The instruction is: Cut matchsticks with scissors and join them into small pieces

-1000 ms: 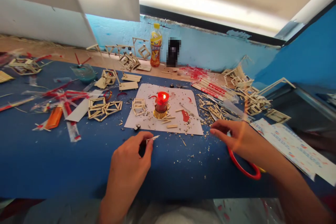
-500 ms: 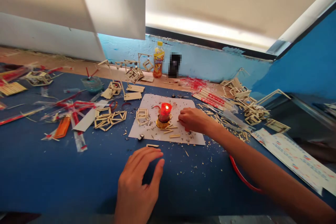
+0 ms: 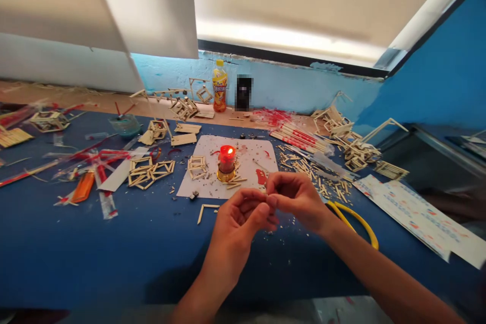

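Observation:
My left hand and my right hand meet at the fingertips over the front right corner of a white paper sheet. Both are closed in a pinch; whatever lies between the fingers is too small and hidden to name. Behind them a lit red candle stands in a gold holder on the sheet, with short sticks beside it. A small stick frame rests at the sheet's left side. On the blue table in front of the sheet lies an L-shaped pair of sticks.
More stick frames lie left of the sheet, near an orange cutter. Loose stick pieces and yellow handles are to the right. At the back stand a bottle and a glass bowl.
My right hand has come back from beside the candle, and my left hand has moved up and right to meet it, its fingers closing. The view has shifted slightly; yellow handles now show.

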`<state>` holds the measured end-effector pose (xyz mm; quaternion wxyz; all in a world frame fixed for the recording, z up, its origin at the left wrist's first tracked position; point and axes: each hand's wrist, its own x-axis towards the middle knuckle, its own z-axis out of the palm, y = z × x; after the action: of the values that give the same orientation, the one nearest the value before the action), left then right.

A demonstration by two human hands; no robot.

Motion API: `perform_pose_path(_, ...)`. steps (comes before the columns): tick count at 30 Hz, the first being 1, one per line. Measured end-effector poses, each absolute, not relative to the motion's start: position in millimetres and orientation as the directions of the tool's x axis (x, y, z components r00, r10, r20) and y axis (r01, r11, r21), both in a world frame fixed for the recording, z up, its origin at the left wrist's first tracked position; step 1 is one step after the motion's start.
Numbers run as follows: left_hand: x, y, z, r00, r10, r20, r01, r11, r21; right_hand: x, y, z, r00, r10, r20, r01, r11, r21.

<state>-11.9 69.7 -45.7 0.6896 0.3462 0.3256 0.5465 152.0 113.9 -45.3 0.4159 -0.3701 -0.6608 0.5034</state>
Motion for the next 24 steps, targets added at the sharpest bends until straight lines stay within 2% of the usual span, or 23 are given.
perform_pose_path(5, 7, 72, -50, 0.182, 0.981, -0.064, -0.566, 0.158, 0.809, 163, 98, -48, -0.245, 0.937, 0.25, 0.008, 0.26, -0.966)
perform_pose_path(9, 12, 68, -48, 0.192, 0.977, -0.092, -0.564, 0.187, 0.805, 171, 78, -38, -0.128, 0.924, 0.361, 0.115, 0.376, -0.919)
perform_pose_path(13, 14, 60, -38, 0.238, 0.96, -0.149, -0.585, 0.264, 0.767, 177, 57, -27, -0.118, 0.869, 0.481, 0.247, 0.495, -0.833)
perform_pose_path(18, 17, 51, -23, 0.343, 0.906, -0.249, -0.596, 0.414, 0.688, 192, 61, -29, -0.084, 0.895, 0.438, 0.39, 0.434, -0.812)
perform_pose_path(24, 20, 47, -18, 0.385, 0.879, -0.28, -0.617, 0.471, 0.63, 209, 65, -28, -0.052, 0.921, 0.386, 0.503, 0.358, -0.786)
